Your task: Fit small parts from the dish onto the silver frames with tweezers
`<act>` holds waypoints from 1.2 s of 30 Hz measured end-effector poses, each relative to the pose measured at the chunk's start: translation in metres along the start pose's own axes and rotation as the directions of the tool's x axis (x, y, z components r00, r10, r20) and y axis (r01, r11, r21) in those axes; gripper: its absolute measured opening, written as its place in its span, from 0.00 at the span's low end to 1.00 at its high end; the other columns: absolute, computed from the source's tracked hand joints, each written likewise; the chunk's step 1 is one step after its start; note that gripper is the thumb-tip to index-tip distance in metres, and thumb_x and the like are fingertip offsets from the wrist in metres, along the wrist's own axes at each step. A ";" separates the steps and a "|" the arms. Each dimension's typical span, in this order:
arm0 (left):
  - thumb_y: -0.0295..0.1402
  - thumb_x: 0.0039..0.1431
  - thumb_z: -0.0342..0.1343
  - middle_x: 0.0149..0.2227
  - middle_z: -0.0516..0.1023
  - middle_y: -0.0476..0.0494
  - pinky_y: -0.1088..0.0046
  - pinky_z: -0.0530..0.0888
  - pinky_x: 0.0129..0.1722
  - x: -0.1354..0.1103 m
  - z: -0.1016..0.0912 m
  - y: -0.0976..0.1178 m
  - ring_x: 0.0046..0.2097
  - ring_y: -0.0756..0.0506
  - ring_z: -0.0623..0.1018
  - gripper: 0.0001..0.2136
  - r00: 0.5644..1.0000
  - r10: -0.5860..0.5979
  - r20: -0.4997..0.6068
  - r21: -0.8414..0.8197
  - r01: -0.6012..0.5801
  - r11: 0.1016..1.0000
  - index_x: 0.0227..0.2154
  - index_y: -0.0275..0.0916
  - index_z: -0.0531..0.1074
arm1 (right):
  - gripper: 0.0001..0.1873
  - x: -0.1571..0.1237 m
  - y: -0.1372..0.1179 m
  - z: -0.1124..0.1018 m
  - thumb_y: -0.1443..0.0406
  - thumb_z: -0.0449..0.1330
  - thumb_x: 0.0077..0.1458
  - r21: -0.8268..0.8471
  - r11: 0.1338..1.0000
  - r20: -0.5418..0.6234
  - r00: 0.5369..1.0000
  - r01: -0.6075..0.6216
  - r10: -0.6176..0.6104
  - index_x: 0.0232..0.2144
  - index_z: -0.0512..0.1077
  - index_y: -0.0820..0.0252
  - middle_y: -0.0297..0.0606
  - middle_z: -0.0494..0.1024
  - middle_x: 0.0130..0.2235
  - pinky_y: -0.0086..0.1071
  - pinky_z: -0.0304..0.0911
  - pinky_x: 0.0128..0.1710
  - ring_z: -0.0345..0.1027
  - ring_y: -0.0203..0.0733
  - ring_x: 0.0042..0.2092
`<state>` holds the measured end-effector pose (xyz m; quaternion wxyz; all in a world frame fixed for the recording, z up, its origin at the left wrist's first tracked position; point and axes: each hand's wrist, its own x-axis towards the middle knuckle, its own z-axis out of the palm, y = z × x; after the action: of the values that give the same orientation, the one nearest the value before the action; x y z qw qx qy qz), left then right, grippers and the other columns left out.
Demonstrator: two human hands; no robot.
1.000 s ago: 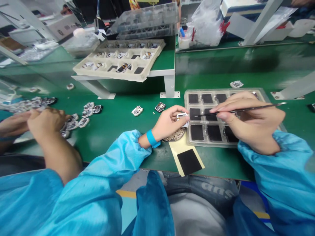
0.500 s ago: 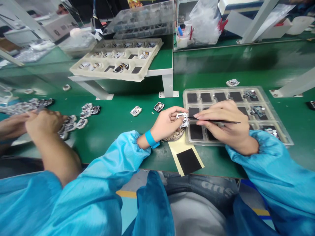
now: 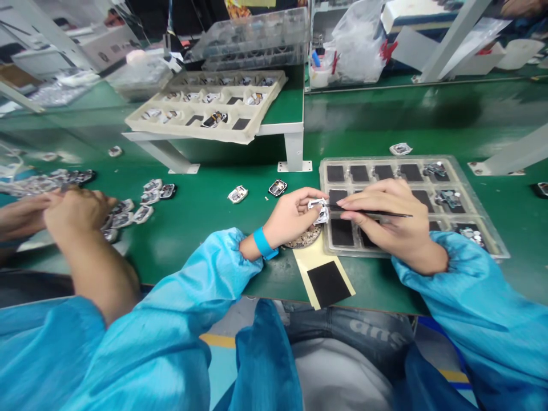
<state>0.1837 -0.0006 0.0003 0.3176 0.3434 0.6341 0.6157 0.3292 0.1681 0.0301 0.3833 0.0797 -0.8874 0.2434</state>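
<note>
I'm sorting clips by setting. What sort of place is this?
Likely an electronics assembly or repair workshop: the right hand holds a slim tool at a small white part, a compartmented tray holds circuit-like pieces, and a co-worker shares the green bench.

Hands (image 3: 291, 217) hold a white part (image 3: 320, 212) and dark tool (image 3: 387, 214)

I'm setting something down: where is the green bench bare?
Bare: between the clear tray and rightmost dark item; between the clustered casings and left sleeve. Crowded: around the left hand, right hand and yellow sheet.
</note>
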 end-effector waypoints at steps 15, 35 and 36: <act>0.37 0.62 0.60 0.39 0.82 0.39 0.73 0.79 0.28 -0.002 0.000 0.004 0.31 0.47 0.79 0.17 0.999 0.023 -0.034 -0.005 -0.024 1.000 0.50 0.34 0.77 | 0.06 0.002 -0.002 -0.001 0.64 0.70 0.55 -0.017 0.997 -0.070 0.995 -0.073 0.071 0.37 0.80 0.49 0.34 0.85 0.36 0.46 0.67 0.44 0.77 0.47 0.38; 0.37 0.59 0.63 0.45 0.82 0.38 0.69 0.81 0.37 -0.001 -0.004 0.007 0.40 0.44 0.82 0.17 0.985 0.119 -0.122 -0.007 -0.120 0.993 0.50 0.35 0.76 | 0.21 0.022 0.038 -0.047 0.52 0.55 0.66 0.329 0.888 -0.423 0.791 -0.321 0.442 0.25 0.71 0.56 0.40 0.78 0.29 0.42 0.71 0.41 0.77 0.44 0.34; 0.35 0.57 0.64 0.44 0.82 0.38 0.69 0.81 0.38 0.000 -0.004 0.006 0.40 0.44 0.82 0.18 0.984 0.128 -0.121 -0.037 -0.133 0.990 0.49 0.35 0.74 | 0.24 0.022 0.048 -0.058 0.51 0.50 0.69 0.290 0.904 -0.541 0.725 -0.315 0.426 0.24 0.68 0.56 0.39 0.76 0.27 0.40 0.70 0.38 0.75 0.43 0.32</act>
<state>0.1804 -0.0028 0.0063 0.2461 0.3398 0.6140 0.6686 0.3352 0.2394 0.0623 0.5752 -0.1459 -0.6951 0.4058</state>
